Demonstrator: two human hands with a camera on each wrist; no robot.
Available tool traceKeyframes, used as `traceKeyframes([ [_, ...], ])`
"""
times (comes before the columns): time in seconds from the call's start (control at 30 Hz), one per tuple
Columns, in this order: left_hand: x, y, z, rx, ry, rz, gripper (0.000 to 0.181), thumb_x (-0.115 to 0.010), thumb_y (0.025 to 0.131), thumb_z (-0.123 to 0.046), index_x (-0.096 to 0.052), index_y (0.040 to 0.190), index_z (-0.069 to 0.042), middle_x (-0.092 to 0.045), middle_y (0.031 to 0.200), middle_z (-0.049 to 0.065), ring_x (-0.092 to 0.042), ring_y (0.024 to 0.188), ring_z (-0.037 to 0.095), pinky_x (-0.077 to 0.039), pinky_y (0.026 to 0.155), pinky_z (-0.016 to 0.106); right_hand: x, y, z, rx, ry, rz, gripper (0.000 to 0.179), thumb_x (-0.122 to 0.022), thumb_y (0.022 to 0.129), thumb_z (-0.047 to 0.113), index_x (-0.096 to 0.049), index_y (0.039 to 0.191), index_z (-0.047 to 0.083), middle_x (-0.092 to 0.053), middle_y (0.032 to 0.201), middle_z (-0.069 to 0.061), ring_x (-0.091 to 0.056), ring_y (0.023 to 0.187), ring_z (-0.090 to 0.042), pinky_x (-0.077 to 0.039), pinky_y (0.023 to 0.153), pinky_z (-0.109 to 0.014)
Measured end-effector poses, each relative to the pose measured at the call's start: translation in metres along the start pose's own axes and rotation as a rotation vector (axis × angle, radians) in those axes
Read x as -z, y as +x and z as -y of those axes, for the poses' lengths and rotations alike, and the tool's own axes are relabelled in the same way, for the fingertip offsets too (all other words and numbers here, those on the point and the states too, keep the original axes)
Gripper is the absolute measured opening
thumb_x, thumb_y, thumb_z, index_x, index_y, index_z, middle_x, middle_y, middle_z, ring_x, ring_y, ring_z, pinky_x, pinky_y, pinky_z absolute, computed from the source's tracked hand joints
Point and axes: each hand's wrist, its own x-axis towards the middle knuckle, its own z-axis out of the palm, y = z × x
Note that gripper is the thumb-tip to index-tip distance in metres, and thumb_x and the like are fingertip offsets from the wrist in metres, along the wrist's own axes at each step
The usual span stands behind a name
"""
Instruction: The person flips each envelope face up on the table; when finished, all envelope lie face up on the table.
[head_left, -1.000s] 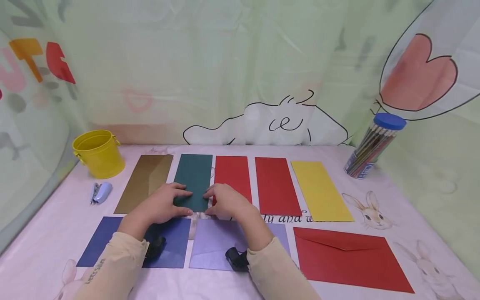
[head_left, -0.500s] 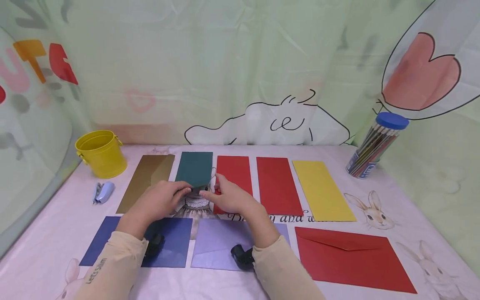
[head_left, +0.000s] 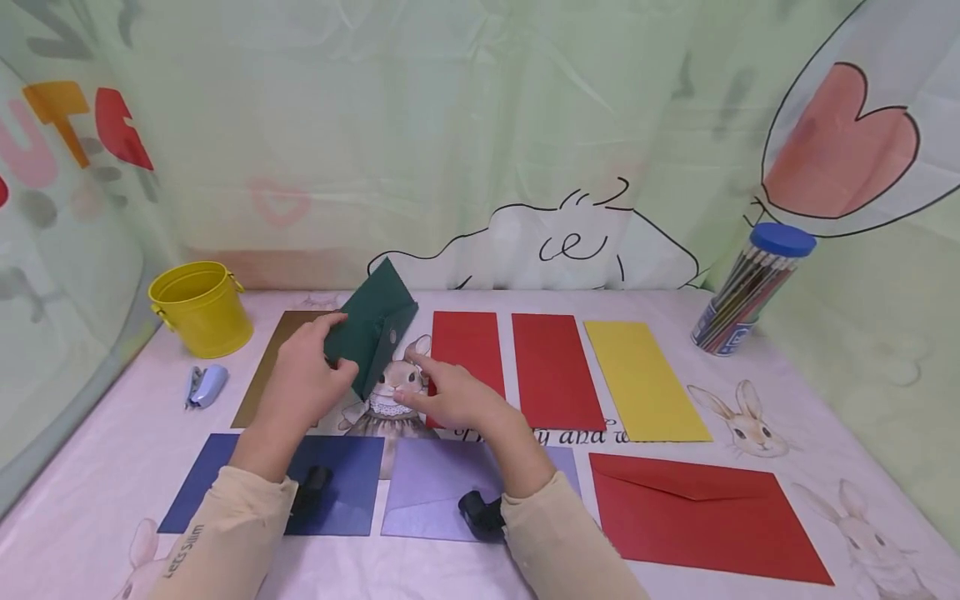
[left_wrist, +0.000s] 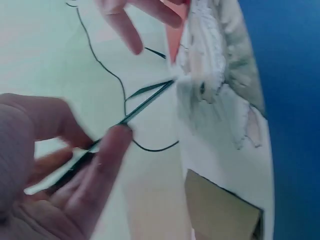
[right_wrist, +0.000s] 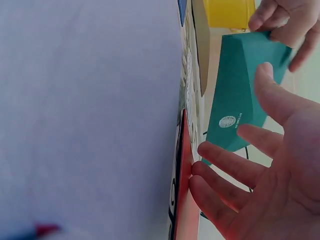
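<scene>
A dark green envelope (head_left: 371,325) is tilted up off the table, its flap side partly turned toward the head view. My left hand (head_left: 311,367) pinches its left edge between thumb and fingers, also seen in the left wrist view, where the envelope (left_wrist: 150,100) appears nearly edge-on. Just right of the envelope, my right hand (head_left: 457,396) is held apart from it with fingers spread and nothing in them. The right wrist view shows a small pale round mark and print on the green envelope (right_wrist: 235,100).
Flat on the table lie brown (head_left: 262,375), red (head_left: 468,342), second red (head_left: 555,371), yellow (head_left: 645,379), blue (head_left: 198,483), lilac (head_left: 420,492) and flapped red (head_left: 705,517) envelopes. A yellow bucket (head_left: 201,308), lilac stapler (head_left: 205,386) and pencil jar (head_left: 742,300) stand around.
The green envelope has been lifted from its place in the back row, tilted and turned to the left. My right hand has come away from it; the left hand has risen with it.
</scene>
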Motion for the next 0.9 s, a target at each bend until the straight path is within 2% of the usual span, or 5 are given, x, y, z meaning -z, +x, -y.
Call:
traceKeyframes([
  [0.2, 0.004, 0.000, -0.005, 0.185, -0.028, 0.232, 0.065, -0.072, 0.087, -0.016, -0.046, 0.145, -0.001, -0.056, 0.131, 0.029, -0.069, 0.086, 0.034, -0.058, 0.077, 0.050, 0.000, 0.000, 0.001, 0.009, -0.043, 0.018, 0.071, -0.072, 0.093, 0.035, -0.040, 0.156, 0.022, -0.059, 0.128, -0.009, -0.055, 0.116, -0.024, -0.052, 0.090, -0.042],
  [0.3, 0.002, -0.001, -0.003, 0.207, -0.010, 0.312, 0.069, -0.077, 0.086, -0.022, -0.046, 0.145, -0.002, -0.060, 0.122, 0.029, -0.070, 0.075, 0.027, -0.059, 0.073, 0.045, -0.001, 0.000, 0.001, 0.009, -0.068, 0.029, 0.068, -0.074, 0.093, 0.032, -0.045, 0.154, 0.022, -0.059, 0.110, -0.006, -0.054, 0.100, -0.020, -0.053, 0.076, -0.034],
  [0.37, 0.001, -0.002, -0.001, 0.198, 0.031, 0.347, 0.071, -0.079, 0.086, -0.028, -0.048, 0.145, -0.003, -0.060, 0.125, 0.029, -0.070, 0.084, 0.031, -0.058, 0.078, 0.049, -0.002, 0.000, 0.001, 0.003, -0.078, 0.031, 0.066, -0.075, 0.092, 0.030, -0.049, 0.151, 0.022, -0.059, 0.107, -0.005, -0.052, 0.100, -0.019, -0.051, 0.071, -0.030],
  [0.53, -0.004, -0.004, 0.006, 0.143, 0.183, 0.396, 0.073, -0.077, 0.085, -0.040, -0.052, 0.143, -0.003, -0.053, 0.139, 0.029, -0.054, 0.118, 0.047, -0.046, 0.092, 0.065, -0.005, -0.002, 0.000, -0.010, -0.127, 0.038, 0.058, -0.078, 0.090, 0.023, -0.058, 0.144, 0.024, -0.058, 0.120, -0.005, -0.046, 0.113, -0.022, -0.053, 0.072, -0.028],
  [0.9, -0.006, -0.007, 0.007, 0.155, 0.326, 0.458, 0.071, -0.075, 0.087, -0.046, -0.057, 0.140, -0.003, -0.058, 0.134, 0.028, -0.058, 0.116, 0.046, -0.052, 0.082, 0.062, -0.008, -0.003, 0.000, 0.002, -0.204, 0.045, 0.049, -0.075, 0.091, 0.020, -0.064, 0.138, 0.027, -0.050, 0.144, -0.007, -0.043, 0.127, -0.028, -0.055, 0.084, -0.038],
])
